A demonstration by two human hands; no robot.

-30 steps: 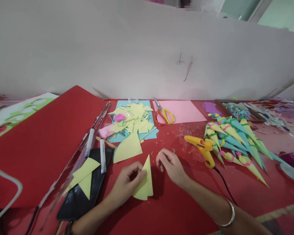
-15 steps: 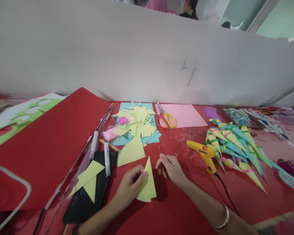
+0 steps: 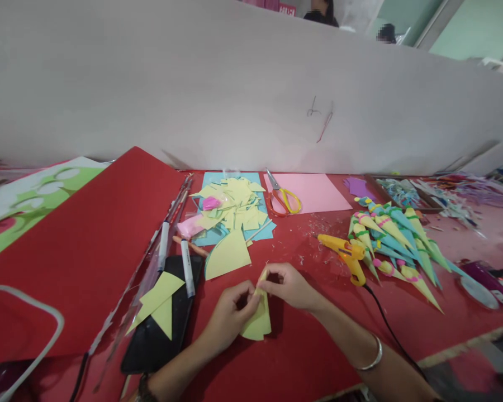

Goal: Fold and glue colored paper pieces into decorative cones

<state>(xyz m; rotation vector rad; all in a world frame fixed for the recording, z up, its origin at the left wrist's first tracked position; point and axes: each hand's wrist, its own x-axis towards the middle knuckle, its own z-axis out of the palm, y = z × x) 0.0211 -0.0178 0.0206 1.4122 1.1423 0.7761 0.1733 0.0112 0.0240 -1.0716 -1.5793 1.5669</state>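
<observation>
While left hand (image 3: 233, 308) and right hand (image 3: 288, 285) pinch folded yellow paper (image 3: 258, 325), marker (image 3: 187, 269) print illegible, red sign (image 3: 287, 9) unreadable

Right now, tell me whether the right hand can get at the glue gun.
Likely yes: the glue gun lies near the right hand, nothing standing between them. But the fingers are on the yellow paper and would probably have to let go first.

Ahead: open lane between quarter-circle (image 3: 229, 258) and glue gun (image 3: 346, 250), fine shreds on it, reaching scissors (image 3: 279, 191).
Right: gun, then cone pile (image 3: 402, 240); cord (image 3: 381, 312) runs near right forearm (image 3: 343, 329).
Left: phone (image 3: 151, 352), marker (image 3: 188, 268) on it.
Between forearms: open table (image 3: 302, 357).
Back: wall (image 3: 193, 100) closes it.
</observation>
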